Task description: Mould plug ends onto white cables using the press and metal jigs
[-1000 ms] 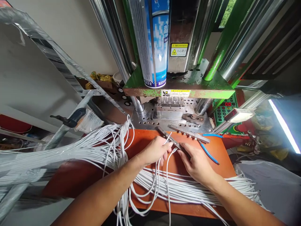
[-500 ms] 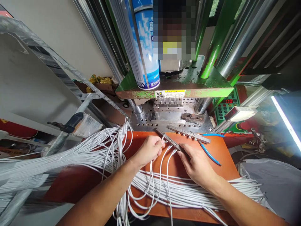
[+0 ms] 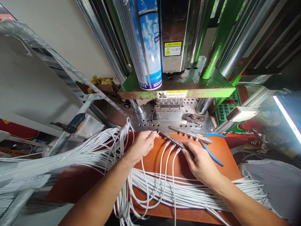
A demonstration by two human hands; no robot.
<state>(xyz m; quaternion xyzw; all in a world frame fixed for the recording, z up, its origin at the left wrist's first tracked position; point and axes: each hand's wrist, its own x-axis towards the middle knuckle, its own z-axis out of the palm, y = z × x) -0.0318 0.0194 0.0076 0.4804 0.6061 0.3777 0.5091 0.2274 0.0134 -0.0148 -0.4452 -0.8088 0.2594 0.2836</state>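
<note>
My right hand (image 3: 198, 158) grips the near right end of a narrow metal bar (image 3: 172, 138), which lies slanted above the orange board. Three white cables (image 3: 161, 160) run up to connectors seated along the bar's near edge. My left hand (image 3: 144, 145) is closed in a pinch on the end of another white cable (image 3: 144, 175), just left of the bar's far end. A second metal bar (image 3: 191, 135) with small pieces along it lies behind the first.
A green press with a metal mould (image 3: 169, 110) stands behind the orange board (image 3: 188, 171). Blue-handled pliers (image 3: 213, 155) lie at right. White cable bundles (image 3: 94, 152) spread across the left and front. A blue spray can (image 3: 151, 53) stands on the press plate.
My left hand has moved left and slightly away from the bar, with a cable end in its fingers. Three cables now show at the bar. My right hand still holds it.
</note>
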